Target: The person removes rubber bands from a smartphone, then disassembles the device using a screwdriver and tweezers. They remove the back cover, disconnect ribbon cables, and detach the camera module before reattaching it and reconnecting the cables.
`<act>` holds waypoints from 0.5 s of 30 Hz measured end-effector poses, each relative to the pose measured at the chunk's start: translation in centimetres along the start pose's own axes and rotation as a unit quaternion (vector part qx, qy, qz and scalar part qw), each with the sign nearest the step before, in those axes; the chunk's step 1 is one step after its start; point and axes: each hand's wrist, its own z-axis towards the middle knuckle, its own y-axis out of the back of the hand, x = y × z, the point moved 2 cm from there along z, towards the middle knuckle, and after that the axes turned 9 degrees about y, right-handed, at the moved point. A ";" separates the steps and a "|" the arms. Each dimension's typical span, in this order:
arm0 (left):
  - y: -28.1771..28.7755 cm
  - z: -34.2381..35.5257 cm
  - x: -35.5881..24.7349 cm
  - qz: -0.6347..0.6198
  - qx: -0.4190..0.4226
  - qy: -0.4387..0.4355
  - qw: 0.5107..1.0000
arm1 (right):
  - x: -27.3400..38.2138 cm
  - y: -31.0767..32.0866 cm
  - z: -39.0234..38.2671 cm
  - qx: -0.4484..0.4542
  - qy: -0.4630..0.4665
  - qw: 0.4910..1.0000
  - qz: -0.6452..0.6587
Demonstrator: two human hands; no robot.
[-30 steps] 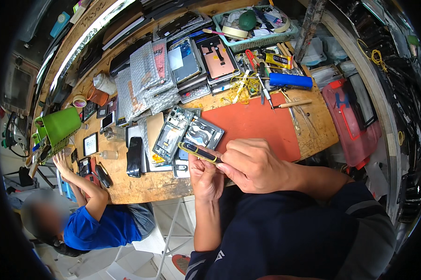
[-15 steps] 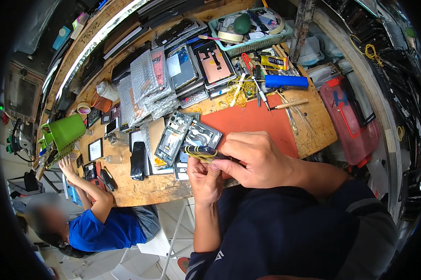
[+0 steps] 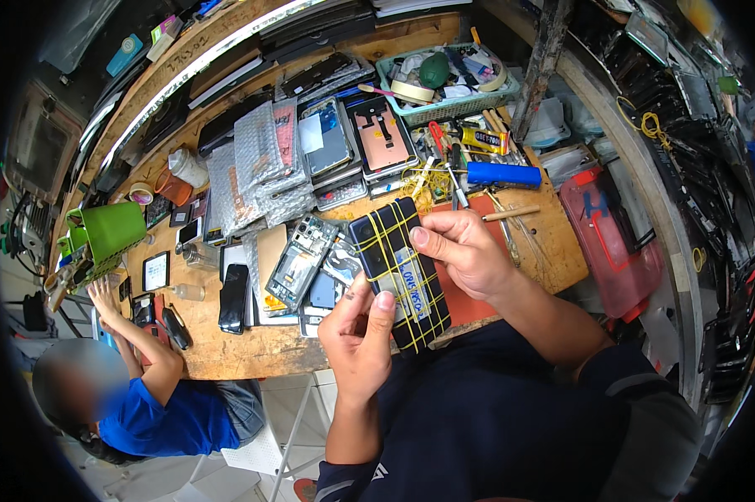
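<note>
Black and glossy, a smartphone (image 3: 398, 272) bound with crossed yellow rubber bands is held upright-tilted between both hands, just above the near edge of the wooden workbench (image 3: 252, 347). A pale label strip sits under the bands on its lower half. The left hand (image 3: 359, 335) props the phone from below, thumb pressed against its left edge and the other fingers curled behind it. The right hand (image 3: 461, 251) grips the phone's right edge, thumb tip on the face and fingers wrapped around the back. Behind the phone lie an opened phone chassis (image 3: 298, 261), a dark handset (image 3: 233, 297) and bubble-wrapped screens (image 3: 252, 167). A blue-handled tool (image 3: 503, 174) rests near a green basket (image 3: 453, 105) of tape rolls. At the left, another person in a blue shirt (image 3: 172, 414) reaches onto the bench.
</note>
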 end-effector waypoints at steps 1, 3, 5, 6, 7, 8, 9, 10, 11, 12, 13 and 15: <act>-0.2 -0.1 -0.3 0.017 0.000 -0.001 1.000 | 0.0 0.1 0.1 0.001 0.004 1.000 0.003; -0.5 -0.3 -0.6 -0.006 -0.016 0.002 1.000 | -0.3 0.0 0.4 0.006 0.008 1.000 0.015; -0.9 -0.5 -0.8 -0.022 -0.026 -0.001 0.999 | -1.2 0.7 0.4 0.022 -0.019 0.998 0.049; -1.0 -0.4 -0.6 -0.033 -0.033 0.002 0.999 | -1.4 1.1 0.3 0.031 -0.034 0.997 0.065; -1.1 -0.4 -0.3 -0.038 -0.032 0.008 0.999 | -1.5 1.2 0.3 0.025 -0.037 0.997 0.070; -1.1 -0.3 -0.1 -0.041 -0.034 0.011 0.999 | -1.6 1.2 0.2 0.023 -0.040 0.996 0.076; -1.2 -0.3 0.2 -0.046 -0.034 0.014 0.998 | -1.7 1.3 0.2 0.019 -0.043 0.995 0.082; -1.4 -0.2 0.5 -0.068 -0.025 0.008 0.997 | -1.7 1.5 0.3 0.025 -0.049 0.995 0.080; -1.5 0.0 0.8 -0.074 -0.025 0.010 0.997 | -1.8 1.8 0.3 0.027 -0.055 0.995 0.077; -1.5 0.1 1.2 -0.080 -0.026 0.012 0.996 | -2.0 2.2 0.3 0.028 -0.060 0.995 0.075; -1.6 0.3 1.5 -0.086 -0.026 0.014 0.996 | -2.0 2.4 0.3 0.029 -0.065 0.995 0.072; -1.1 -0.2 2.3 -0.087 -0.035 0.030 0.995 | -2.0 1.7 0.3 0.006 -0.055 0.998 0.034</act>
